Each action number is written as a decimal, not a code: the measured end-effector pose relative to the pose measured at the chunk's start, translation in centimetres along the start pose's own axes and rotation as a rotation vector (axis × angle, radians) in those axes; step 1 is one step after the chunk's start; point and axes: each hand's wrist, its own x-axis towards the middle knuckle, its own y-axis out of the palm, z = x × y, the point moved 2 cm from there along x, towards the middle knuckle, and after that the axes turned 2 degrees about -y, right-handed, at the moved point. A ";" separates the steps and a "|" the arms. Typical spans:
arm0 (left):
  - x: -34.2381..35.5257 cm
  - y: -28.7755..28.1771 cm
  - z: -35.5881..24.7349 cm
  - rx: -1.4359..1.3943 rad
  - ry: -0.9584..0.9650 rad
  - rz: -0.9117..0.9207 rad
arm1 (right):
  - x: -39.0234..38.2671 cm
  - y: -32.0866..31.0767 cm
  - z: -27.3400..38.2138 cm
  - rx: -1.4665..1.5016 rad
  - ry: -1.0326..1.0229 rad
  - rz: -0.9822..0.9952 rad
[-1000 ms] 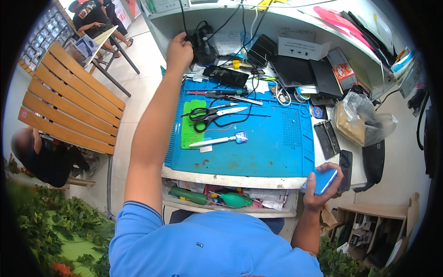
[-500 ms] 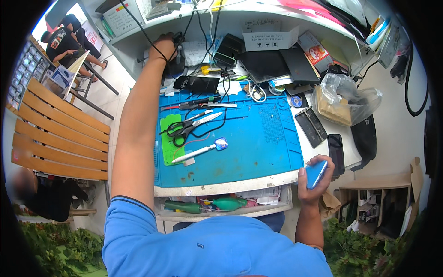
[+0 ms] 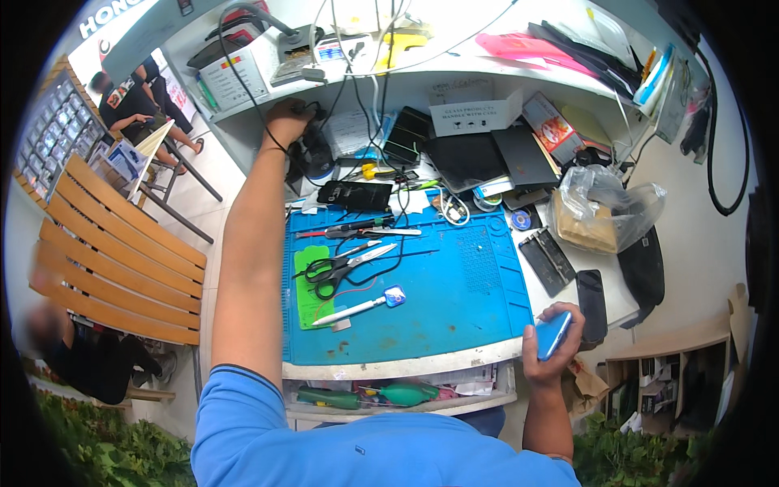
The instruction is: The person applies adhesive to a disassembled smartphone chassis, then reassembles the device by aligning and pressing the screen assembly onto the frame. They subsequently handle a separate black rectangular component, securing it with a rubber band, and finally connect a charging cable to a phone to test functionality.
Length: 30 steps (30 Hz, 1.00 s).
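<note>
My left arm reaches to the back left corner under the shelf. There my left hand (image 3: 290, 122) is closed at the top of a dark device with cables (image 3: 315, 150); what its fingers grip is hidden. Beyond the mat's near right corner, my right hand (image 3: 552, 345) holds a blue smartphone (image 3: 553, 334) by its edges, tilted. On the blue work mat (image 3: 438, 316) lie black-handled scissors (image 3: 341, 268), a green pad (image 3: 307, 304) and a white pen-like tool (image 3: 350, 312) with a small blue-and-white piece at its tip. Several slim tools lie behind the scissors.
A dark phone (image 3: 591, 304) and an opened phone body (image 3: 548, 261) lie right of the mat. Behind them sits a clear plastic bag (image 3: 604, 211). Cables hang from the shelf (image 3: 389, 81). An open drawer (image 3: 479, 403) under the desk holds green-handled tools. People are at the left.
The view has tilted up, so the desk sits lower in the picture and more of the shelf shows. My left hand stays in the back corner; the right still holds the blue smartphone.
</note>
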 end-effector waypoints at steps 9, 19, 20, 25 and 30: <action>0.1 0.3 0.0 -0.029 -0.072 0.042 | 0.0 0.0 -0.1 0.012 0.022 -0.009; -3.5 1.0 -2.3 -0.383 -0.406 0.326 | -0.5 -0.1 0.0 0.004 0.029 0.024; -3.7 0.1 -3.0 -0.379 -0.418 0.359 | -0.2 -0.2 -0.1 -0.010 0.032 0.019; -4.3 -2.7 -1.7 -0.567 -0.336 0.219 | 0.9 0.6 -0.4 0.070 -0.007 -0.004; -7.2 -5.7 -3.0 -1.073 -0.388 0.165 | 2.7 0.6 2.0 0.074 -0.112 -0.019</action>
